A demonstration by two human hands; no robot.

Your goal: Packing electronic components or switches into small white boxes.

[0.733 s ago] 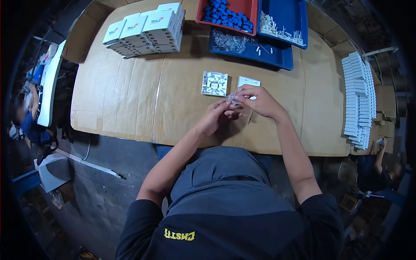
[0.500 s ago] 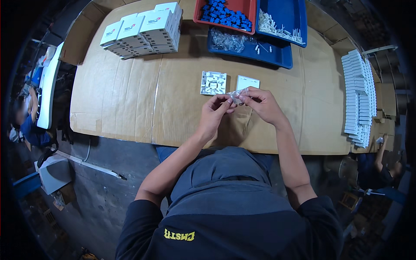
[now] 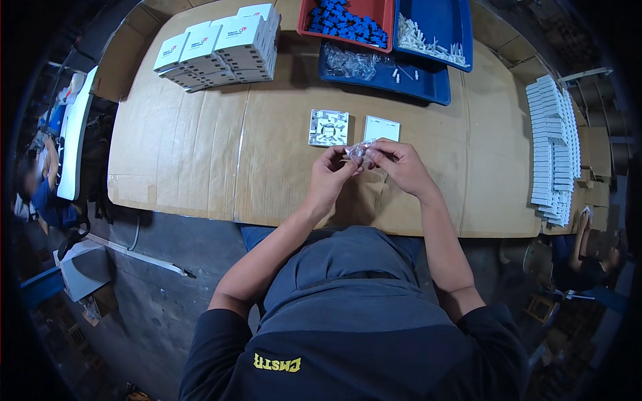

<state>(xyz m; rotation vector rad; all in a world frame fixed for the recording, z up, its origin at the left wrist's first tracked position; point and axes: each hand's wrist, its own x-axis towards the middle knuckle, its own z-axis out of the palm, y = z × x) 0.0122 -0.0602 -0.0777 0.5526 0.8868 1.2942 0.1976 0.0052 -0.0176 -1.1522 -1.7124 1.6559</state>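
Observation:
A small crinkled clear plastic bag [image 3: 360, 148] is pinched between both hands above the middle of the table. My left hand [image 3: 329, 174] grips its left side with thumb and fingers together. My right hand [image 3: 404, 167] holds the other side, its thumb pressed against the fingers. What lies inside the bag is too small to make out. Just beyond my left hand is a square white piece [image 3: 328, 127] with a grey pattern and a dark ring-shaped mark. A plain white square panel [image 3: 383, 127] lies beside it, beyond my right hand.
Stacked white boxes [image 3: 231, 43] stand at the far left. At the back are a red tray [image 3: 344, 43] of blue parts, a blue tray [image 3: 438, 27] of white pegs, and a lower blue tray [image 3: 428, 91] with clear bags. White pieces [image 3: 554, 147] are stacked at right; cardboard covers the table [image 3: 180, 147].
My right hand has shifted slightly left and down, closer to my left hand. The plastic bag now looks more bunched between the fingers. The square pieces have not moved.

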